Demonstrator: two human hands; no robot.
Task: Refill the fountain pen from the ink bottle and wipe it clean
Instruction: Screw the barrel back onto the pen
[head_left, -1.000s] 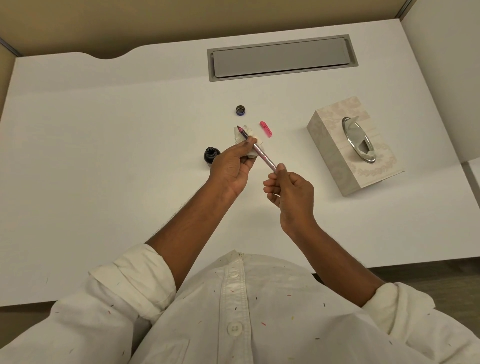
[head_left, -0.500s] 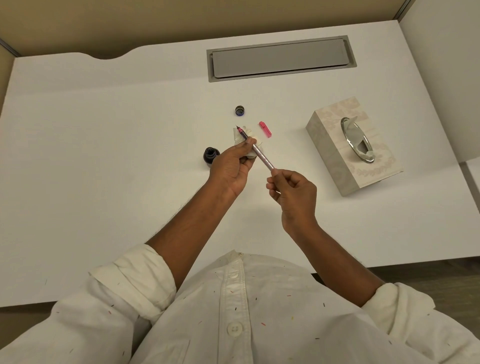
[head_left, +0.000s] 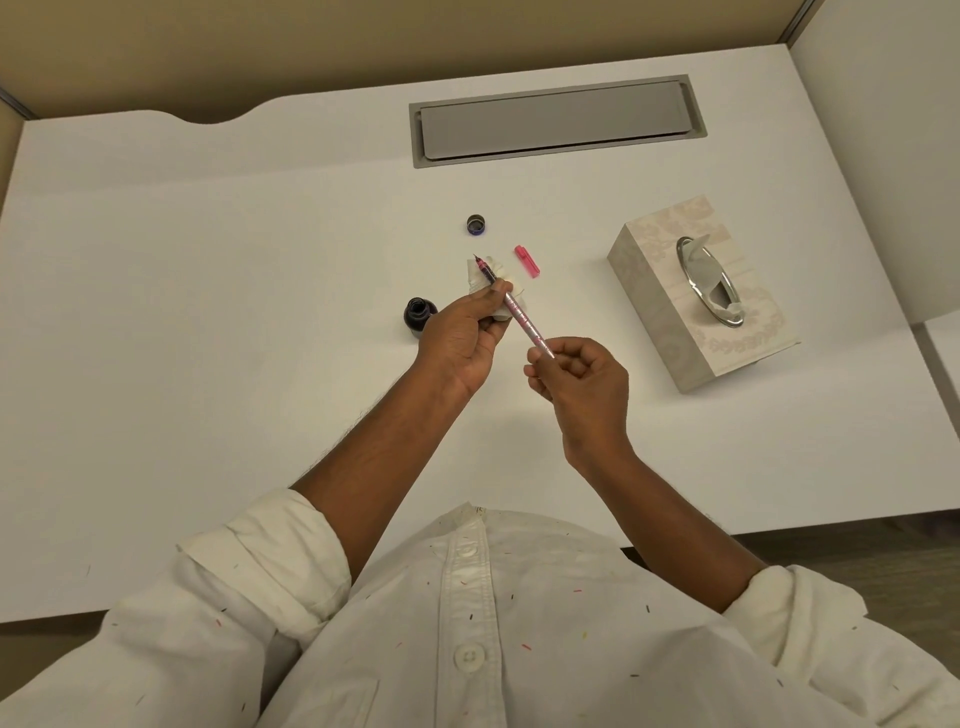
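Both hands share the slim pink-and-silver fountain pen (head_left: 517, 312), held above the white surface (head_left: 208, 312). The left hand (head_left: 462, 340) has its grip curled round the pen's front part with a crumpled white tissue (head_left: 475, 276); the right hand (head_left: 584, 382) pinches the rear end. The pen's long axis runs diagonally, nib pointing away and leftward beyond the left grip, so the wipe likely runs toward the nib. An open dark glass ink bottle (head_left: 418, 316) stands just left of the left hand; beige partition walls (head_left: 311, 41) enclose the surface.
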